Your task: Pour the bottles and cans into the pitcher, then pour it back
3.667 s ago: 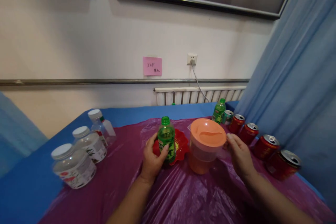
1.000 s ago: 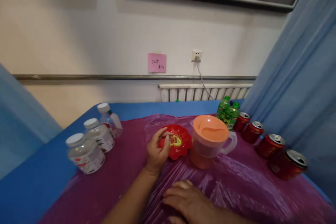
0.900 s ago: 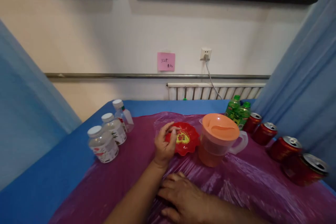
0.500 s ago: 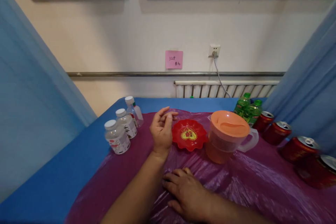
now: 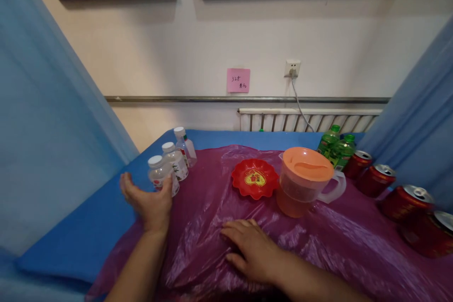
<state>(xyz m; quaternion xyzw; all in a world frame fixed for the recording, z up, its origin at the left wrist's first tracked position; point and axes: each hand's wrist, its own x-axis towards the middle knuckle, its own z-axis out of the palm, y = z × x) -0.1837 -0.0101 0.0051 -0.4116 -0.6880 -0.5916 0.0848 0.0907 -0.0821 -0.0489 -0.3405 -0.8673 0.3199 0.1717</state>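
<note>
My left hand (image 5: 150, 203) is raised at the left, fingers and thumb spread, just in front of the nearest clear bottle (image 5: 159, 174) with a white cap. Whether it touches that bottle cannot be made out. Behind this one stand two more white-capped bottles, the middle one (image 5: 180, 166) and the far one (image 5: 190, 151). My right hand (image 5: 249, 250) lies flat with nothing in it on the purple plastic sheet (image 5: 201, 207). Beyond it are a red scalloped dish (image 5: 244, 188) and, to the right, a pitcher (image 5: 295, 196) with an orange lid and amber liquid.
Two green bottles (image 5: 329, 139) stand at the back right. Several red cans (image 5: 375, 181) line the right side. The blue table covering (image 5: 92, 226) shows at the left. Blue curtains (image 5: 53, 104) hang on both sides, with a radiator (image 5: 276, 120) along the wall behind.
My left hand has moved left from beside the red dish to the white-capped bottles, and its fingers have spread wider. My right hand stays on the sheet. The view has shifted slightly.
</note>
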